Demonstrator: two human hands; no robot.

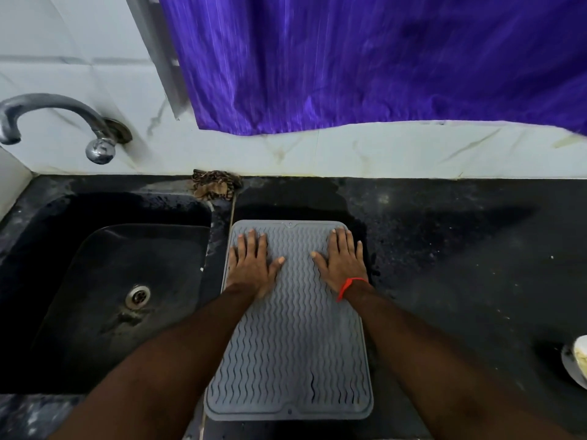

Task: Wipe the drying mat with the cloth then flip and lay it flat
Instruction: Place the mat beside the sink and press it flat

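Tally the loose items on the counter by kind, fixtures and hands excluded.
Drying mat: 1
Crumpled patterned cloth: 1
White dish, partly cut off at the right edge: 1
Total: 3

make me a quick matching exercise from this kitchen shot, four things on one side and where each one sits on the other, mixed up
Things:
1. drying mat
2. patterned cloth
3. tap
4. purple curtain

Places:
A. bunched against the wall at the sink's back right corner
B. hanging over the wall behind the counter
C. flat on the counter under both hands
D. on the wall above the sink

Pairs: 1-C, 2-A, 3-D, 4-B
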